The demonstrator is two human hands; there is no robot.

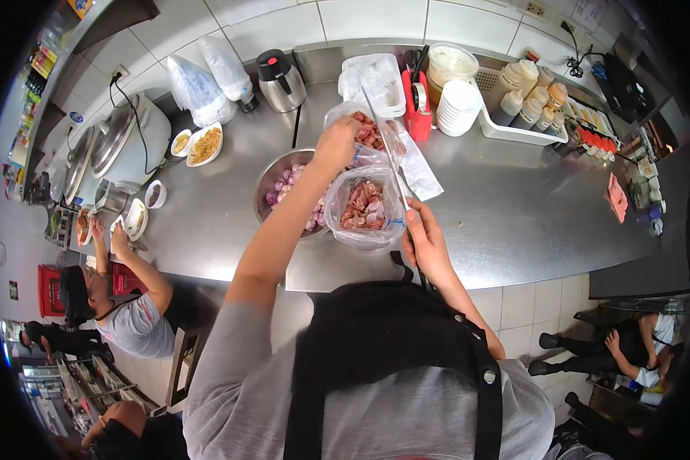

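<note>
My left hand [337,143] reaches over the far clear plastic bag, its bent fingers closed on raw meat [369,132] there. In my right hand [428,241] is a long, slim metal utensil [392,157], pointing away from me over that bag. Whether it is a knife or tongs I cannot tell. A second clear bag [337,226] of cut raw meat [364,203] stands open, nearer to me, beside my right hand. Under my left forearm, a steel bowl [263,182] holds peeled purple shallots [282,189]. White paper [422,175] lies beside the far bag.
Along the wall stand a steel jug [281,84], a plastic container tray [391,96], a red holder [417,115], stacked white bowls [458,107] and a basket [517,136] of sauce bottles. At left are noodles in a dish [205,144], a large cooker [134,138] and a co-worker [142,326].
</note>
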